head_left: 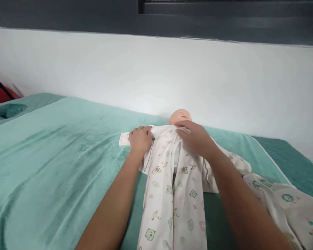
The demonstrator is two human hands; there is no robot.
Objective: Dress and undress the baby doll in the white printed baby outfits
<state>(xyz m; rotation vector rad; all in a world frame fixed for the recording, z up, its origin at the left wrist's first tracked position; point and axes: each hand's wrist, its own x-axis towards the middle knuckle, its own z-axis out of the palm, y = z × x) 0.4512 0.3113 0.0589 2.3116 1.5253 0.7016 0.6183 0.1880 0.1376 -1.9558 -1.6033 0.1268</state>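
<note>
From the head camera, we look down at a bed with a soft green cover [67, 152], and on it a doll [181, 114] lies on its back with its head close to the white wall [106, 69]. The bear cloth [169, 189] lies over the doll's body, from just under its chin down toward us in two long strips, side by side. It is white, with little green bears, leaves and pink spots on it. Near the top, a narrow gap opens between the two strips, and something pale shows inside. White sleeves and hems stick out on both sides, and one short sleeve end [124, 139] lies past our left hand [141, 139]. That hand rests on the white cloth at the doll's left-side edge as we look, with its fingers bent over it; we cannot tell if they pinch it. Our right hand [193, 137] is on the top of the bear cloth, just below the doll's head. Its thumb and pointing finger reach to the edge there, but it is blurry, so we cannot tell if they pinch. By our right arm lie more white clothes [289, 205] with small pictures. Far left, we see a red and black thing [0, 92], and above the wall, a dark frame [211, 26].
</note>
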